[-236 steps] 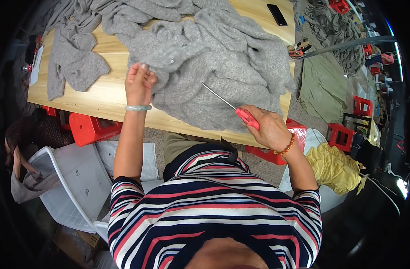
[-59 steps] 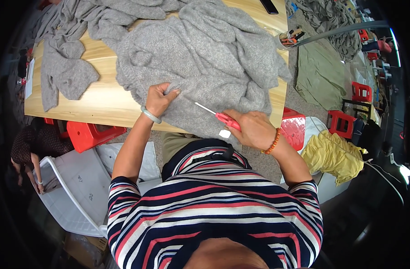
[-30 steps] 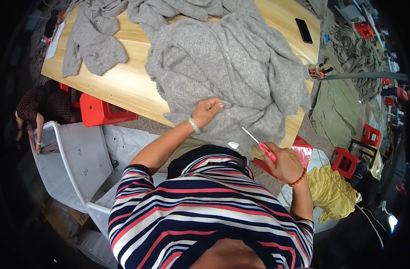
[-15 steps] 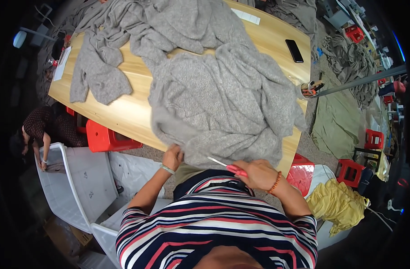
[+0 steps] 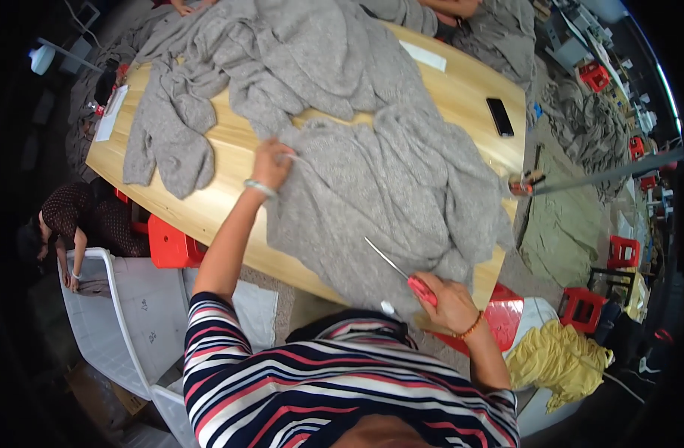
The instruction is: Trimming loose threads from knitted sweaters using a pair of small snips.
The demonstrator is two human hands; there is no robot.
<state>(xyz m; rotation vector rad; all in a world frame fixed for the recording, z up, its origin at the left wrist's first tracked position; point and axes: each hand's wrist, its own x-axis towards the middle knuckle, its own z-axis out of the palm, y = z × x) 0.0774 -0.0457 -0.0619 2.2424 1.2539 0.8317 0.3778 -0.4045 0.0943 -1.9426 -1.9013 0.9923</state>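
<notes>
A grey knit garment (image 5: 342,201) lies spread and rumpled over the near part of the wooden table, its lower edge hanging by my lap. My left hand (image 5: 272,164) is closed in a pinch at the garment's upper left edge; the fingertips are slightly blurred. In my right hand (image 5: 450,305) is a pair of scissors (image 5: 390,260) with red handles, gripped low over the garment's near right part. Its slim metal blades point away and to the left. A small white tag (image 5: 387,307) shows at the near hem.
More grey knit pieces (image 5: 312,60) cover the far side of the wooden table (image 5: 230,157). A black phone (image 5: 499,117) and a holder of tools (image 5: 520,185) sit on the right. Red stools (image 5: 174,240) and a white bin (image 5: 144,313) stand around; a co-worker (image 5: 73,216) bends over the bin.
My left hand has moved up and away from the near hem to the garment's upper left edge. The garment's near left part now lies flatter. The scissors have swung slightly rightward and down.
</notes>
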